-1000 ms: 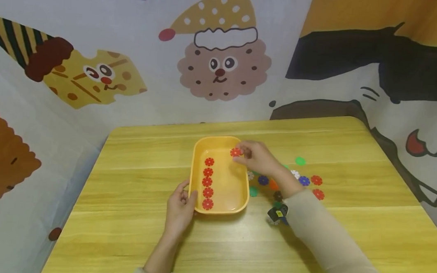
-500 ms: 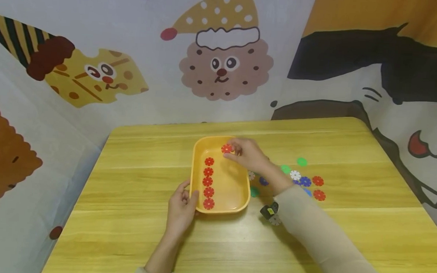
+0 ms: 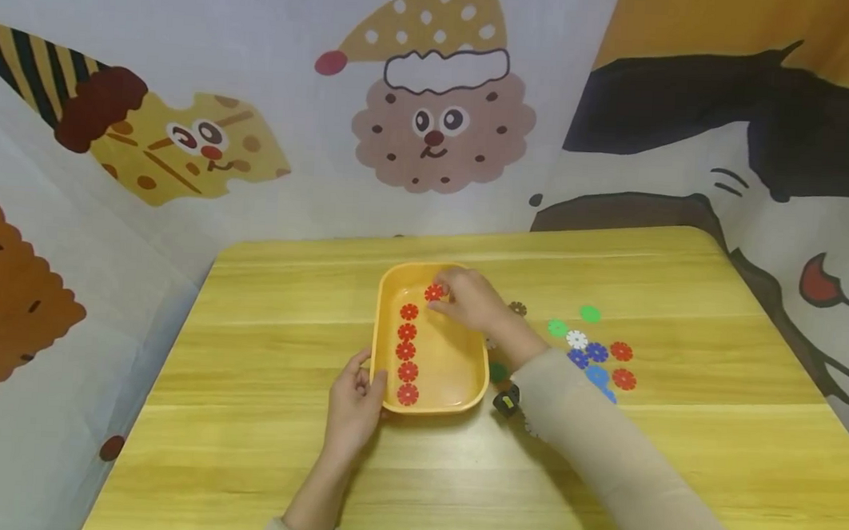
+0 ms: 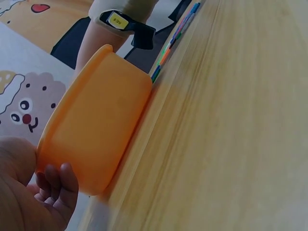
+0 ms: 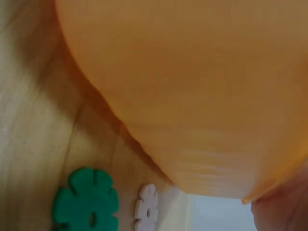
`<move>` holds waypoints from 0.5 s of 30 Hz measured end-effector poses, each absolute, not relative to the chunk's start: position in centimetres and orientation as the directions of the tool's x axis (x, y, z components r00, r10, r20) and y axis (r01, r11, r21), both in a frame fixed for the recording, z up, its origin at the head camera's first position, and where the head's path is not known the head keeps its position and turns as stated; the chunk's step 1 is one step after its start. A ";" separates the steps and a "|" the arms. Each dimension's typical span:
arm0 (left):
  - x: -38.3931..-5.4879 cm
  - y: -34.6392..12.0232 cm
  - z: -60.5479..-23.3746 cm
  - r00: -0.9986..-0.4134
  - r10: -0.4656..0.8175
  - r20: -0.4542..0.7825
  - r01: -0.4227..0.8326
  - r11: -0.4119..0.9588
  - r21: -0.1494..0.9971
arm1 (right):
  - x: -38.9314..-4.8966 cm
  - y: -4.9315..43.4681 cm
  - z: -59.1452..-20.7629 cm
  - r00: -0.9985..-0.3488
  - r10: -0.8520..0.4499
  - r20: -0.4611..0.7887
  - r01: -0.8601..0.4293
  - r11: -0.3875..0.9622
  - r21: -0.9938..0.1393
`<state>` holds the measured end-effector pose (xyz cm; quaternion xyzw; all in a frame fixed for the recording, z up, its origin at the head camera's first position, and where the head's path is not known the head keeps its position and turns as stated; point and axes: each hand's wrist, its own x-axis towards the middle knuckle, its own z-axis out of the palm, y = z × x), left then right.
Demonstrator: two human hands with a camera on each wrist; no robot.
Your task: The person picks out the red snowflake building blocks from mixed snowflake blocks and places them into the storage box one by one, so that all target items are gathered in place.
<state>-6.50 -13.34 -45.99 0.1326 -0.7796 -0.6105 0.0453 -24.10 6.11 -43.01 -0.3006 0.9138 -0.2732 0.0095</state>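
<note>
A yellow-orange plastic tray (image 3: pixel 455 371) stands on the table, and several red snowflake discs (image 3: pixel 405 350) lie in a column along its left side. My left hand (image 3: pixel 353 412) grips the tray's near left wall, thumb at the rim and fingers outside. The left wrist view shows that hand (image 4: pixel 57 192) against the tray's outer wall (image 4: pixel 96 120). Over the tray's far end, my right hand (image 3: pixel 471 301) pinches another red snowflake disc (image 3: pixel 433 292) by its edge, just beyond the column's top. In the right wrist view the tray wall (image 5: pixel 192 96) hides the fingertips.
Right of the tray lie loose snowflake discs: green (image 3: pixel 557 328), white (image 3: pixel 577 339), blue (image 3: pixel 597 352), red (image 3: pixel 622 351) and others, partly behind the right sleeve (image 3: pixel 602 442). A green disc (image 5: pixel 89 202) lies close beside the tray. A cartoon-printed cloth (image 3: pixel 313 195) hangs behind the table.
My right hand has moved left across the tray's far end, carrying the red snowflake disc toward the column, then slightly down. The left hand keeps its hold on the tray.
</note>
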 end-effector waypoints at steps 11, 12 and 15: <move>-6.5 -13.2 -46.1 -0.968 -0.246 -0.058 -0.121 0.249 0.961 | -24.1 6.6 -43.0 -0.796 -0.587 0.148 -0.571 0.646 -0.506; -6.5 -13.2 -46.1 -0.968 -0.246 -0.056 -0.120 0.255 0.960 | -24.1 6.6 -43.1 -0.794 -0.589 0.149 -0.568 0.632 -0.528; -6.5 -13.2 -46.0 -0.967 -0.250 -0.055 -0.122 0.261 0.958 | -24.1 7.0 -43.3 -0.786 -0.595 0.170 -0.563 0.575 -0.594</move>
